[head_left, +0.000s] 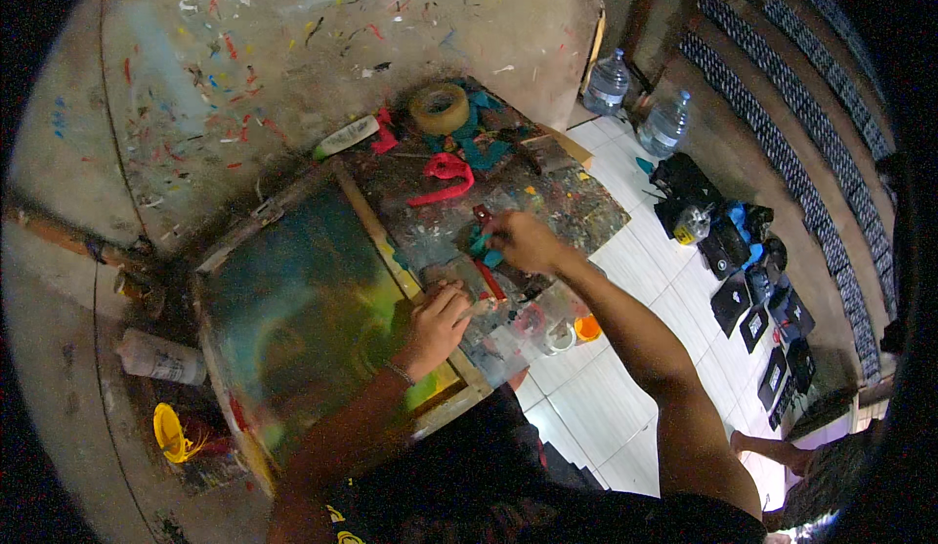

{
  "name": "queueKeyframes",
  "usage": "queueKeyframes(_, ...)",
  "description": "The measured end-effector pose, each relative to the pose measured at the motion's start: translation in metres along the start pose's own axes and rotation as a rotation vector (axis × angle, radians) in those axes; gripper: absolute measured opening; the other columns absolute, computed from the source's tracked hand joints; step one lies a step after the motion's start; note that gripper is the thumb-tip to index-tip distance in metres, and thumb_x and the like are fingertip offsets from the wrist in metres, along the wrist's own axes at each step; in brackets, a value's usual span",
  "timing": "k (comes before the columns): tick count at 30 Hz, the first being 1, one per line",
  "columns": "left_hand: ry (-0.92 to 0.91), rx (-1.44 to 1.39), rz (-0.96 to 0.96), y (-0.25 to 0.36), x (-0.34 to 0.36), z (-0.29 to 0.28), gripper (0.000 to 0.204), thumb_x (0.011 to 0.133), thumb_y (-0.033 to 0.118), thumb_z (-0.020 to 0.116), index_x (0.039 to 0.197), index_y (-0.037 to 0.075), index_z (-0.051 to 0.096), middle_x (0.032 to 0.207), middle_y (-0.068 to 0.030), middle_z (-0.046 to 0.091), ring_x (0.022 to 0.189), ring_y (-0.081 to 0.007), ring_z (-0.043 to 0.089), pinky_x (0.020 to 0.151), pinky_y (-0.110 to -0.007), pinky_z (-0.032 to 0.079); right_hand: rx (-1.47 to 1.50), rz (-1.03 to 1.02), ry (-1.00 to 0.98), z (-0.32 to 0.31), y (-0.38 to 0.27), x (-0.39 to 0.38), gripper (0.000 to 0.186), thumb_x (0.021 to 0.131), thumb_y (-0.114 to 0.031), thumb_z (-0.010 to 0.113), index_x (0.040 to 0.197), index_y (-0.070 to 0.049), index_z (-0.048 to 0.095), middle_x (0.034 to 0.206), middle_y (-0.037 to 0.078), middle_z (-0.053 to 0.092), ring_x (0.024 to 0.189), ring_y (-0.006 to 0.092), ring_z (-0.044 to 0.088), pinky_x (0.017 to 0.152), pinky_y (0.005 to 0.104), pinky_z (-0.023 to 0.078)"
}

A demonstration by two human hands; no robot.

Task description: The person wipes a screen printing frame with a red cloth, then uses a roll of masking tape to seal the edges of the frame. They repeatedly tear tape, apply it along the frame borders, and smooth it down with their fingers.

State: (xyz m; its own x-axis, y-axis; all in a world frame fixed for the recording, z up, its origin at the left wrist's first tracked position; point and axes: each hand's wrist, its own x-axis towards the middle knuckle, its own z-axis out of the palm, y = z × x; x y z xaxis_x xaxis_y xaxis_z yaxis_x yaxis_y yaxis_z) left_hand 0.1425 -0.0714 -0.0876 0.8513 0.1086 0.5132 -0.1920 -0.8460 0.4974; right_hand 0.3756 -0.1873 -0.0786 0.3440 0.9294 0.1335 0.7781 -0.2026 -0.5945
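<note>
My right hand is closed on a crumpled teal cloth, over a narrow red tool that lies on the paint-stained board. My left hand rests beside it, fingers curled over a pale greyish piece; what exactly it grips is unclear. Left of that hand lies a large screen in a wooden frame, its mesh smeared green and yellow. Farther back on the board are a curled pink strip, a tape roll and more teal scraps.
Paint pots and a bottle stand at the left. On the tiled floor are water jugs and several dark printed pieces. Another person's bare leg shows at lower right. A spattered wall rises behind.
</note>
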Motion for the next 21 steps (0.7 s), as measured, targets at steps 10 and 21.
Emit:
queueKeyframes(10,-0.021,0.109,0.124,0.001,0.004,-0.003,0.022,0.079,0.011,0.076,0.094,0.007,0.061,0.109,-0.0132,0.064,0.103,-0.0366,0.064,0.082,-0.045,0.054,-0.015,-0.018,-0.220,-0.021,-0.073,-0.078,0.012,0.080,-0.006,0.061,0.086,0.002,0.069,0.079,0.023,0.066,0.075,0.0386,0.065,0.071,0.0460,0.052)
queueKeyframes(21,0.557,-0.475,-0.507,-0.104,0.105,-0.042,0.032,0.084,0.018,0.075,0.106,0.000,0.060,0.098,-0.0097,0.065,0.089,-0.0227,0.062,0.080,-0.037,0.049,0.299,0.154,-0.142,-0.087,-0.108,-0.116,0.017,0.089,-0.006,0.067,0.105,0.000,0.071,0.093,0.014,0.069,0.084,0.0243,0.067,0.075,0.0356,0.052)
